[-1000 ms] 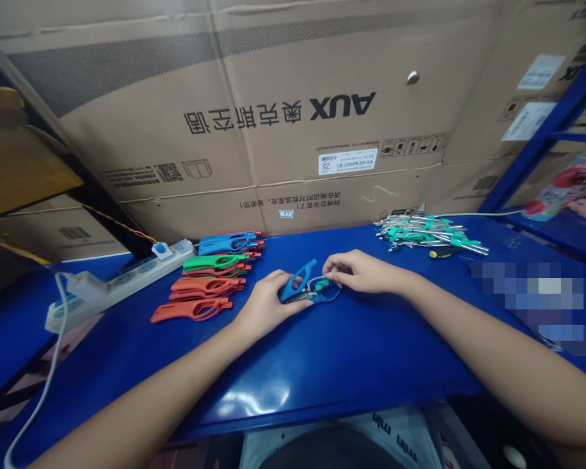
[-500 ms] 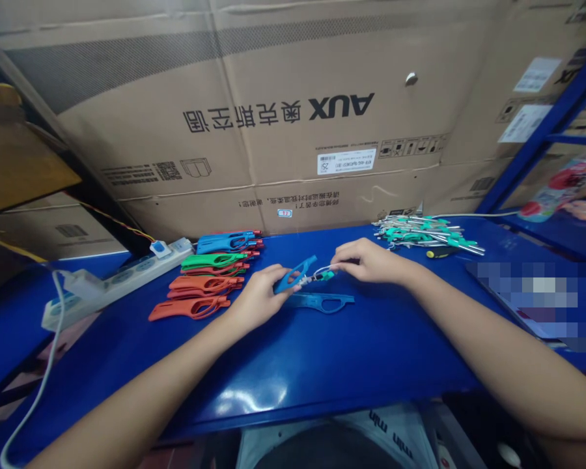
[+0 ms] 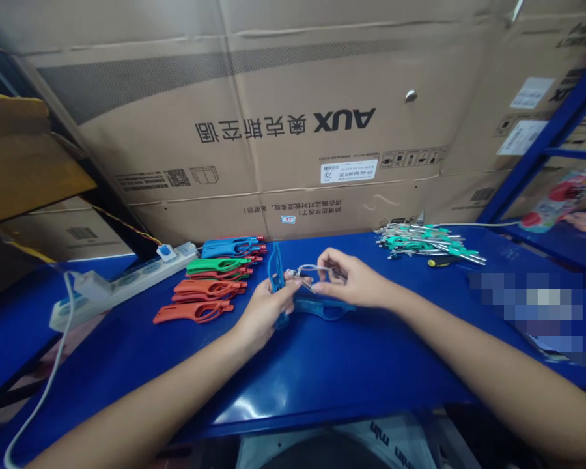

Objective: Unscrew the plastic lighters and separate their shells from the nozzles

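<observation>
Clamping blue plastic handle (image 3: 275, 270) upright in left hand (image 3: 266, 309); right hand (image 3: 354, 280) pinching wire loop (image 3: 312, 269)

Heads up, the rows of colored plastic handles (image 3: 215, 280) block the left side, with the power strip (image 3: 122, 286) beyond them, the steel-and-teal parts pile (image 3: 427, 244) sits right, and cardboard boxes (image 3: 283, 130) wall off the back. The easiest path runs along the near side of the blue table (image 3: 254, 391), in front of the flat blue handle (image 3: 322, 309).
</observation>
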A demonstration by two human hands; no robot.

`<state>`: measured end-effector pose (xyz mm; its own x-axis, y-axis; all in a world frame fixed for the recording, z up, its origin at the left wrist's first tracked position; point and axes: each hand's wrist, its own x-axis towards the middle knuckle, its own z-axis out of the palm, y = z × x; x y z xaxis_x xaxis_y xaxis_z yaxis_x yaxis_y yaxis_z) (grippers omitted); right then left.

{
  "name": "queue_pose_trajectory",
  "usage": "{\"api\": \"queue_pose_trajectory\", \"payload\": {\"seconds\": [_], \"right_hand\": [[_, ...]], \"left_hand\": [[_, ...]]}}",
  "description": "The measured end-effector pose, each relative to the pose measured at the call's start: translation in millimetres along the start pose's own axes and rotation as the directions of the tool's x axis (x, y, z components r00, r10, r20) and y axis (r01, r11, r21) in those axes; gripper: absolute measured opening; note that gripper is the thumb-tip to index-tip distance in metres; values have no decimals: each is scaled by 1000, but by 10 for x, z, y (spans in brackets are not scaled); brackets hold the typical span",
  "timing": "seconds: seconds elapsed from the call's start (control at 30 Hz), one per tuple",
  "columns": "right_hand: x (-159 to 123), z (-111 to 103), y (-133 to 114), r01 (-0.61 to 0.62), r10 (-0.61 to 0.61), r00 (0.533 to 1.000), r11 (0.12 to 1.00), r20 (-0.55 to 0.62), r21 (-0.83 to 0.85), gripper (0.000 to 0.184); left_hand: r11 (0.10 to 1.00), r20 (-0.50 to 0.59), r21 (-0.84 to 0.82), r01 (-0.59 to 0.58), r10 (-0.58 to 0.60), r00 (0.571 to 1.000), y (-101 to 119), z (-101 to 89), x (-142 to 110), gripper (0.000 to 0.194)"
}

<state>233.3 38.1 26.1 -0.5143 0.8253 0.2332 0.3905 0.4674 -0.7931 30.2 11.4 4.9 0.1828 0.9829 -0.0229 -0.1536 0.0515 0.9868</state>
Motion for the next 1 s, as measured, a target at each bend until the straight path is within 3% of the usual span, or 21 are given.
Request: {"api": "queue_pose_trajectory", "payload": {"seconds": [0.1, 0.2, 0.27, 0.33, 0.43, 0.5, 0.57, 0.63, 0.73, 0.8, 0.9, 1.0], "right_hand": [[-17, 124, -55, 4, 2, 993, 999, 115, -50, 32], [-24, 1, -64, 43, -14, 976, 991, 216, -128, 10], [-29, -199, -31, 15, 53, 972, 958, 227, -287, 12], [-43, -428, 35, -67, 183, 970, 836, 161, -545, 10], [-72, -687, 178, -189, 319, 946, 682, 56, -706, 29], [-79, -760, 282, -207, 397, 912, 668, 106, -715, 41], [-65, -774, 370, -188, 439, 878, 680, 189, -709, 36], [-39, -787, 433, -154, 414, 882, 704, 225, -693, 28], [-24, -919, 500, -155, 334, 935, 685, 118, -711, 27], [-42, -1101, 558, -224, 283, 958, 625, -50, -748, 29], [-85, -1439, 699, -401, 216, 916, 488, -338, -775, 32], [-97, -1732, 885, -478, 182, 878, 403, -443, -781, 31]], "left_hand": [[996, 69, -48, 79, -75, 995, -48, 20, -14, 42], [973, 115, 225, -51, 26, 993, -40, -54, 1, 41], [828, 173, 492, -269, 210, 962, -24, -121, 15, 40], [601, 300, 671, -435, 317, 900, -16, -174, 23, 44], [390, 462, 762, -518, 233, 856, -34, -204, 26, 55], [313, 524, 777, -546, 159, 837, -55, -200, 30, 54], [257, 582, 764, -592, 122, 804, -72, -197, 38, 49], [223, 624, 742, -633, 116, 773, -82, -206, 49, 47], [190, 639, 732, -654, 140, 756, -87, -241, 53, 50], [206, 632, 731, -650, 155, 760, -79, -260, 40, 56], [279, 626, 715, -641, 152, 765, -38, -259, 1, 63], [332, 646, 678, -655, 156, 747, 7, -239, -28, 62]]}}
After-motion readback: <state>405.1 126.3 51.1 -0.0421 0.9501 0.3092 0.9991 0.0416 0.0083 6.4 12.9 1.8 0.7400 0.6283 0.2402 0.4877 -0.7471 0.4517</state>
